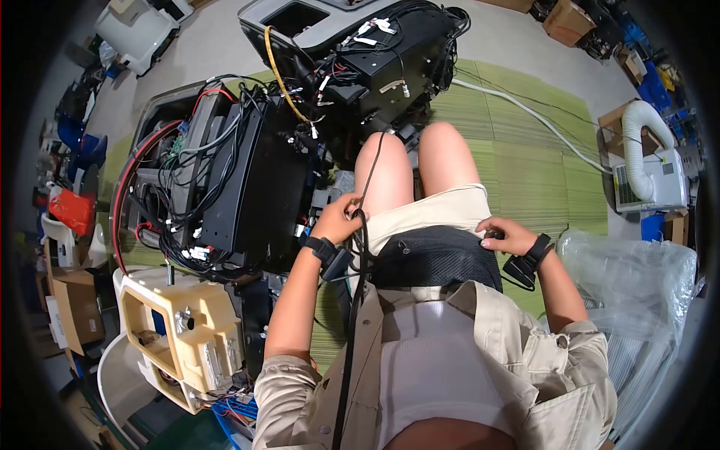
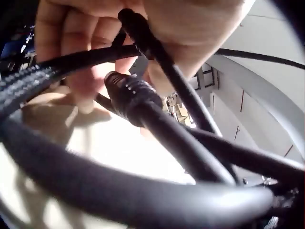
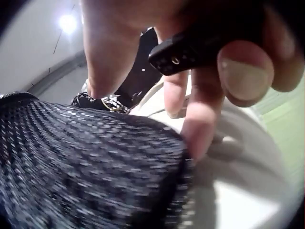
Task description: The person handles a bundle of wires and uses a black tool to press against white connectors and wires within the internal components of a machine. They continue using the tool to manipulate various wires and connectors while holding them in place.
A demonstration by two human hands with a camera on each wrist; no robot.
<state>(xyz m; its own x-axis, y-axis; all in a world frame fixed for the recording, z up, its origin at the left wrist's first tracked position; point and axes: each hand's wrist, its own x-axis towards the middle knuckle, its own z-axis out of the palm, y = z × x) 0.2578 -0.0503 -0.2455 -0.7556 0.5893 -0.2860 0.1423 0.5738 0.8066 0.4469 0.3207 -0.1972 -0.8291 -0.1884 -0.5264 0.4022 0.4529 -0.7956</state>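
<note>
My left hand [image 1: 337, 219] is beside the left thigh, its fingers curled at a black cable [image 1: 365, 180] that runs up between the knees. In the left wrist view, black cable ends with ribbed round plugs [image 2: 131, 95] lie close under the palm, with thicker cable loops in front. At the right hip, my right hand [image 1: 511, 237] holds a small black block-shaped piece [image 3: 183, 55] with a tiny gold-rimmed hole in its end, partly hidden by the fingers. Its other fingertips reach down at the edge of a black mesh pouch [image 1: 435, 259] on the lap.
A black equipment box [image 1: 244, 180] with tangled wires stands at the left, and another wired unit [image 1: 397, 75] is ahead. A cream plastic housing [image 1: 184, 330] is at the lower left. To the right are a bubble-wrapped item [image 1: 630, 300] and a white hose unit [image 1: 652, 180].
</note>
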